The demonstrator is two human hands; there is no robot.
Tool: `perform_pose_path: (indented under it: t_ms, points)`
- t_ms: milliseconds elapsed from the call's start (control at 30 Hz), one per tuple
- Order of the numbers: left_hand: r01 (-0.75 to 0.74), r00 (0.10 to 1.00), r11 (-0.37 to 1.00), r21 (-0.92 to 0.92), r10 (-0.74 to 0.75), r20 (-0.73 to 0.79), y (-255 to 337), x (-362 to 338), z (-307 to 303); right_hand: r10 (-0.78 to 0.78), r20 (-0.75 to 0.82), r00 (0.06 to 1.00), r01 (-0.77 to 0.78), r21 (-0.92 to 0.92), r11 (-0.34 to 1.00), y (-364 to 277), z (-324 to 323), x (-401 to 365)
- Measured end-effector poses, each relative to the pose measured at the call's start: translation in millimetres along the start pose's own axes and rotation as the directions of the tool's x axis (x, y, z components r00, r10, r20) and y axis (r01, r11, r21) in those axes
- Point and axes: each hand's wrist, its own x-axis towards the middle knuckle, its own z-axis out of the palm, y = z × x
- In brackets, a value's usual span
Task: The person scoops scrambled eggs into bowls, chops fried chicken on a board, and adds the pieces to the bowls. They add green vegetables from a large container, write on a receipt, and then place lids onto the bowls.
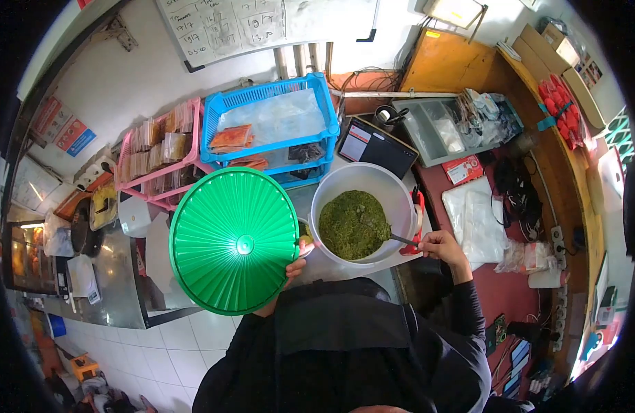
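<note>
The left hand (294, 267) was clamped on the rim of a green lid (228, 220), extending leftward from that grip. The right hand (439, 246) was closed around a utensil (403, 239), its tip left of the grip, in the green mixture (348, 224) of a white tub (400, 203).

Green lid (224, 234) with radiating lines, white bucket (404, 213), mossy green mixture (352, 224), blue basket (327, 103), pink basket (159, 170) at the worktop's (319, 272) far edge
</note>
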Motion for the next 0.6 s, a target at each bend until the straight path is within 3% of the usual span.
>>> perform_pose_path:
  t_ms: [167,267,467,600]
  points:
    - [-0.052,0.996,0.999,0.001,0.052,0.067,-5.1,-1.3,4.6,-0.018,-0.009,1.000,0.018,0.022,1.000,8.1,-1.7,5.0]
    - [-0.050,0.998,0.998,0.032,0.051,-0.036,-6.8,-2.4,12.6,-0.043,-0.022,0.999,0.043,-0.006,0.999,11.5,-2.6,6.5]
    - [-0.035,0.999,0.999,0.017,0.035,-0.027,-4.3,-3.6,-3.6,-0.023,-0.004,1.000,0.022,-0.070,0.997,7.9,-2.1,4.7]
    - [-0.022,1.000,1.000,-0.006,0.022,-0.010,-3.3,-2.2,-3.6,-0.020,-0.029,0.999,0.020,-0.013,1.000,12.1,-2.5,4.4]
